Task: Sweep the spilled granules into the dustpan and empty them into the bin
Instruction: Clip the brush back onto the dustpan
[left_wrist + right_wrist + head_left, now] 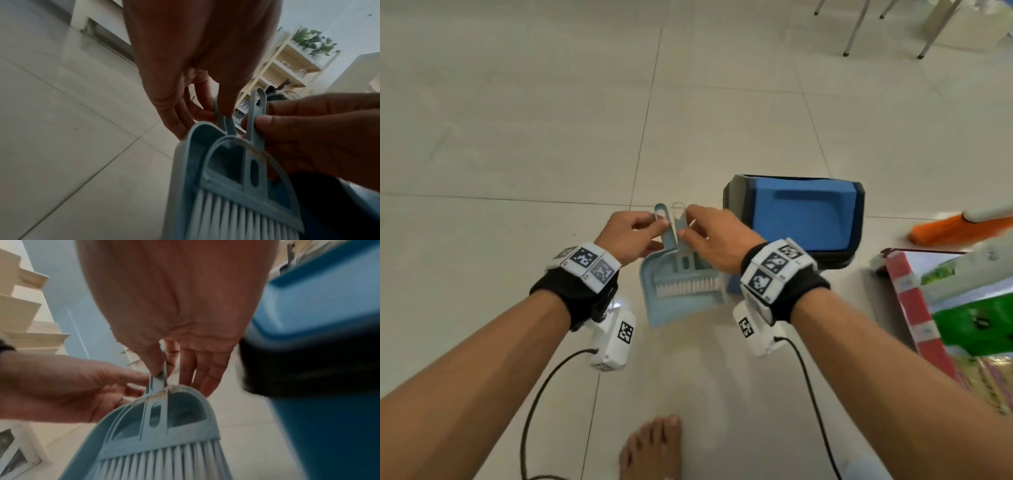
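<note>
A light blue dustpan (681, 310) hangs just above the tiled floor, with a matching white-bristled brush (688, 284) nested in it. My left hand (633, 236) pinches the dustpan's looped handle (223, 121). My right hand (715, 236) pinches the brush's handle (162, 375) beside it. The two handles stand slightly apart in a V. A blue bin (804, 219) with its lid down stands just right of my right hand. No granules show on the floor in any view.
An orange broom head (945, 229) lies at the right edge, with red and green packages (962, 308) in front of it. My bare foot (650, 448) is below the dustpan. Chair legs (856, 31) stand far back right. Pale floor tiles stretch left and ahead.
</note>
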Available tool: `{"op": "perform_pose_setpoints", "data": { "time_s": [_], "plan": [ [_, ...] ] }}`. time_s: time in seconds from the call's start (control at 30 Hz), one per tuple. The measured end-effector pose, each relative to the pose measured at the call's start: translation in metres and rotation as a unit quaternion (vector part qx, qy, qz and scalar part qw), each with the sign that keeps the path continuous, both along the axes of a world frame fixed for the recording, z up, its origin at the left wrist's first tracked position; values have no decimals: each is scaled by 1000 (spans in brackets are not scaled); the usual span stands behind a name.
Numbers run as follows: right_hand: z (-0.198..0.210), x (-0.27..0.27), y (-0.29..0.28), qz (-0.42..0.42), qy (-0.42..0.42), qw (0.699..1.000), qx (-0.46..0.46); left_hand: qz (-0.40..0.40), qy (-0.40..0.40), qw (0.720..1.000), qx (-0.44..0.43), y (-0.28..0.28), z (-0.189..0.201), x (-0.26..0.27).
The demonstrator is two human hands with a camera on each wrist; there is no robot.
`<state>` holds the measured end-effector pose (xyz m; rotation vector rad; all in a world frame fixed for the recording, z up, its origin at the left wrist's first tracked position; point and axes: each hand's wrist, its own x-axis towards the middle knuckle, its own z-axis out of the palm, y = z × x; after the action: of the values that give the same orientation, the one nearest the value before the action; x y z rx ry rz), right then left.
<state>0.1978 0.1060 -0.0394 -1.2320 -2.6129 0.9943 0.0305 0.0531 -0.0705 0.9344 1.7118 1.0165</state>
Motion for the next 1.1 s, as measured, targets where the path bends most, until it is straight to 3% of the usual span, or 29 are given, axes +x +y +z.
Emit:
{"op": "perform_pose_setpoints", "data": {
  "time_s": [0.1, 0.23, 0.37, 0.5, 0.6, 0.87, 0.97, 1.1],
  "plan": [
    [-39, -28, 4, -18, -23, 998, -52, -5, -31, 998, -48, 8, -26, -23],
    [-94, -49, 11, -74, 10, 991, -109, 70, -71, 993, -66, 20, -61, -42],
    [-140, -60, 23, -212, 71, 963, -148, 74, 45, 992, -93, 35, -98, -51],
    [-174, -66, 36, -303, 88, 936, -155, 54, 71, 989, -118, 38, -134, -47],
    [-192, -68, 46, -316, 56, 940, -116, 48, 67, 987, -136, 37, -154, -43],
    [-211, -67, 55, -275, -31, 961, -6, 35, 92, 986, -134, 42, -179, -42],
    [-202, -68, 53, -278, -59, 959, -1, 19, 111, 983, -145, 42, -170, -40],
    [-171, -67, 44, -236, -55, 969, -49, -35, 193, 972, -130, 35, -141, -42]
  ]
}}
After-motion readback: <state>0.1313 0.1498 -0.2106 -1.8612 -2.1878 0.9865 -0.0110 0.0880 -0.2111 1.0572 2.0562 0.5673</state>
